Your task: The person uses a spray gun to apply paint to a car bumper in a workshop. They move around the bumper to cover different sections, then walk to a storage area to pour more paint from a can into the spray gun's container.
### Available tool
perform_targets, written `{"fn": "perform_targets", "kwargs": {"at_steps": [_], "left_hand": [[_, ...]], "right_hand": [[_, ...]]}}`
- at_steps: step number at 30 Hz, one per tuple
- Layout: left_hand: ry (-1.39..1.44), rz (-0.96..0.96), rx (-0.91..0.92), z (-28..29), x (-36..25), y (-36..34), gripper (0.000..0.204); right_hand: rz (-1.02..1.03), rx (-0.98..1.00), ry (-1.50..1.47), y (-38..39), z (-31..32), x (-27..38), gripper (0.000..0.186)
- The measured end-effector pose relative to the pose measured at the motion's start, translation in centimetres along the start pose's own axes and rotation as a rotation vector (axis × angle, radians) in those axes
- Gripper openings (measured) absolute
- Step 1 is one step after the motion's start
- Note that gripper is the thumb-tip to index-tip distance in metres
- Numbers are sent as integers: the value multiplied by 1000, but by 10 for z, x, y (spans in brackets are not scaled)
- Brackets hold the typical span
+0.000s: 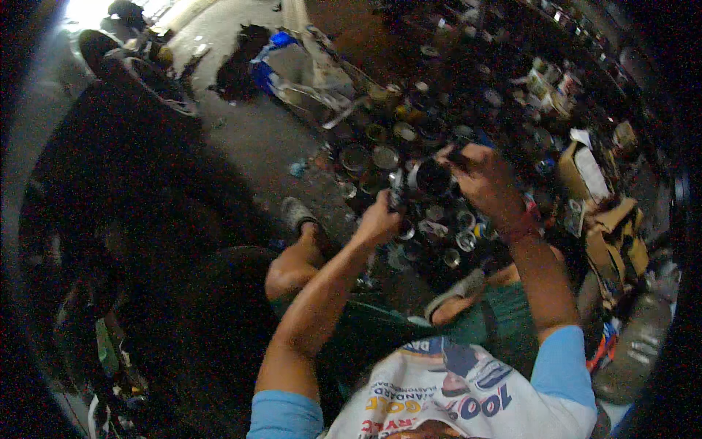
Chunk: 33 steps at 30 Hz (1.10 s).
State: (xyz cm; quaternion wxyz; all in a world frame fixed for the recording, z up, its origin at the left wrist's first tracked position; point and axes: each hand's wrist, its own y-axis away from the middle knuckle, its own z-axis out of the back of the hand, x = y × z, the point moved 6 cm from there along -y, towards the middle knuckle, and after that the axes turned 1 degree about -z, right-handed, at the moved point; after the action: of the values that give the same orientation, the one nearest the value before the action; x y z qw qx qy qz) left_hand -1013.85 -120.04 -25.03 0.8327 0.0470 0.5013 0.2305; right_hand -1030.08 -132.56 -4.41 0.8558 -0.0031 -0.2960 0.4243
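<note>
My left hand (379, 219) is closed on a small dark object with a shiny edge (397, 189), whose kind I cannot make out in the dim light. Further right, my right hand (480, 178) has its fingers bent around a short dark object (457, 157), also too blurred to name. Between the two hands sits a round open container (430, 178) with a pale rim and a dark inside. Several cans and lids lie around it, among them a round can (385, 156) just beyond my left hand.
A heap of cans and scrap spreads ahead and to the right. Torn cardboard (618, 238) lies at the right, and a blue and white sack (292, 69) farther off. A wheel (157, 84) stands at the far left. My feet rest at the heap's near edge.
</note>
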Motion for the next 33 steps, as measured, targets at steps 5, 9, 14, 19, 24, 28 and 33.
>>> {"fn": "perform_targets", "kwargs": {"at_steps": [5,9,14,19,24,28,33], "left_hand": [[-1,-42,-21,6,17,0,68],[18,-4,-14,-1,0,5,63],[118,4,38,-8,-2,-14,60],[95,25,31,-8,0,-18,59],[40,-57,27,-14,-24,-26,60],[111,-30,4,-9,5,-32,61],[119,-9,20,-9,-22,-24,61]], "right_hand": [[434,-337,-4,7,-1,18,27],[45,-5,-135,2,1,1,15],[162,-25,-42,-10,11,-10,13],[140,45,-89,-15,7,-13,13],[298,-182,-93,-9,2,-47,13],[299,-134,-146,-15,-8,-38,14],[274,-89,-88,-15,4,-38,15]]}}
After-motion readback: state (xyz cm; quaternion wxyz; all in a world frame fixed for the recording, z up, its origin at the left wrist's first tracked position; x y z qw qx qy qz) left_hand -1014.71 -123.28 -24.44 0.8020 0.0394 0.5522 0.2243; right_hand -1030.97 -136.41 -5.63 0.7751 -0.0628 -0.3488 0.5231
